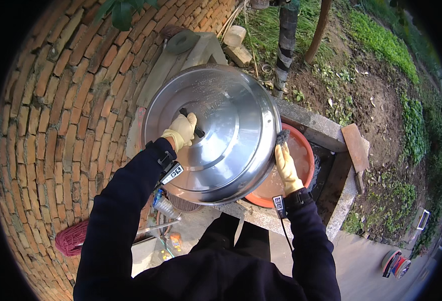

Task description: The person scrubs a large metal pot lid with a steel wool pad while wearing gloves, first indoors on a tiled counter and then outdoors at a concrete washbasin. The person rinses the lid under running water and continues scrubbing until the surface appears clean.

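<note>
A large domed stainless steel lid (221,146) is tilted in front of me, its outer face wet in places. My left hand (182,130), in a pale rubber glove, grips the black handle (200,131) at the lid's centre. My right hand (286,165), gloved likewise, presses a dark grey scouring pad (282,137) against the lid's right rim. Below that rim stands an orange-red plastic basin (309,150) of cloudy water, partly hidden by the lid.
The basin stands inside a concrete trough (345,203). A brick wall (59,131) rises on the left, with a maroon mop head (70,239) against it. A plastic bottle (165,206) lies below the lid. Behind are a wrapped post (284,49) and a brick (239,55).
</note>
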{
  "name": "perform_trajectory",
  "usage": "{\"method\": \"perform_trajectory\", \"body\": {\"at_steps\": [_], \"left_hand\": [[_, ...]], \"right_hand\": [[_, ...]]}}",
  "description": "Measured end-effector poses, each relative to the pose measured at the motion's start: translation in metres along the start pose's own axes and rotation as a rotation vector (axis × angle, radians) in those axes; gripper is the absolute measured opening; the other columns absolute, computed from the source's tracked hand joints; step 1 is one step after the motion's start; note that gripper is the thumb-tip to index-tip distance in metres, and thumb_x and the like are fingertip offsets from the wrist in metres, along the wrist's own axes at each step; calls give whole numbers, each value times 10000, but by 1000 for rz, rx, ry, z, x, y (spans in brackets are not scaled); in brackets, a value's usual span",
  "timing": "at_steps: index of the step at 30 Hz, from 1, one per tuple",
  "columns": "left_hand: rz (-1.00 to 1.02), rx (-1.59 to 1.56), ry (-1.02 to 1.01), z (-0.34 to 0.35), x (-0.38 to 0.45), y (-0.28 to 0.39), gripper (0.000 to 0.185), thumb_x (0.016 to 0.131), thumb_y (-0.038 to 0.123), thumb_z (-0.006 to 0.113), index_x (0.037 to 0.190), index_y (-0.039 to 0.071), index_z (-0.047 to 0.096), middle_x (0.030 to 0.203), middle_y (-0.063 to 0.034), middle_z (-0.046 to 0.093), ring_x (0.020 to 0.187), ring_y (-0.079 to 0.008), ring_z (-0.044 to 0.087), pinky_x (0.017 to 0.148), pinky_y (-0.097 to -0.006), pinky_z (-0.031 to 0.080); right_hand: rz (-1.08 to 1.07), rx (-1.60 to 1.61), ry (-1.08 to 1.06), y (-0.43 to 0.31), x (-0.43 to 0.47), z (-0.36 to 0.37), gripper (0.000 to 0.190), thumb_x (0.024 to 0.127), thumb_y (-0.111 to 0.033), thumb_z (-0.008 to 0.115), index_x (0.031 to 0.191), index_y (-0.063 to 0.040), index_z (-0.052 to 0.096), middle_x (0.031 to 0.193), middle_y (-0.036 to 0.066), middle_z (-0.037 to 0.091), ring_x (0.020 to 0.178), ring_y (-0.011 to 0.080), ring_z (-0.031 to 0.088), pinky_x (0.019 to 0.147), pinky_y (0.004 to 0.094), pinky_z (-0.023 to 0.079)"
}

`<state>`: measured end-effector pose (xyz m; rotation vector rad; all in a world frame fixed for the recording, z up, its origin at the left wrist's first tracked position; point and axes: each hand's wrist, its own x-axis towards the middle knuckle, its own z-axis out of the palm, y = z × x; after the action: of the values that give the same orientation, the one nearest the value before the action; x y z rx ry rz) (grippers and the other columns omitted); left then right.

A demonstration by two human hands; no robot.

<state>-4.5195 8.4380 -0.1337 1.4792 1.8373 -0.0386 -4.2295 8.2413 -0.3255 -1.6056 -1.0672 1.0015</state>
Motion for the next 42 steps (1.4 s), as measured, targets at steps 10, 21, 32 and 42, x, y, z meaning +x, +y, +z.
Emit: {"method": "perform_trajectory", "body": {"at_steps": [10, 21, 32, 42], "left_hand": [[-9, -9, 15, 2, 0, -1, 563, 992, 514, 334, 1007, -21, 512, 678, -147, 628, 520, -262, 621, 446, -360, 500], [-12, -67, 38, 5, 5, -5, 535, 999, 506, 365, 972, -4, 529, 616, -113, 571, 405, -216, 541, 362, -335, 429], [0, -62, 38, 6, 6, -5, 505, 988, 473, 370, 995, 0, 547, 611, -125, 590, 408, -221, 554, 373, -323, 442], [1, -110, 33, 3, 3, -4, 530, 984, 494, 358, 991, -18, 493, 617, -127, 583, 423, -216, 553, 365, -321, 428]], "right_hand": [[74, 253, -6, 0, 8, -1, 448, 1026, -263, 501, 1300, 89, 528, 1278, 207, 577, 1146, 282, 559, 1089, 335, 379], [-10, 84, 123, 25, -13, 16, 354, 1019, -206, 508, 1230, 69, 580, 1328, 226, 557, 1221, 333, 527, 1062, 363, 397], [118, 26, 77, -3, -99, 30, 471, 970, -230, 603, 1276, 121, 535, 1301, 327, 549, 1291, 398, 496, 1082, 415, 407], [637, 525, 356, 75, -59, 6, 122, 894, -38, 583, 976, 15, 655, 849, 45, 672, 663, 155, 628, 601, 309, 518]]}}
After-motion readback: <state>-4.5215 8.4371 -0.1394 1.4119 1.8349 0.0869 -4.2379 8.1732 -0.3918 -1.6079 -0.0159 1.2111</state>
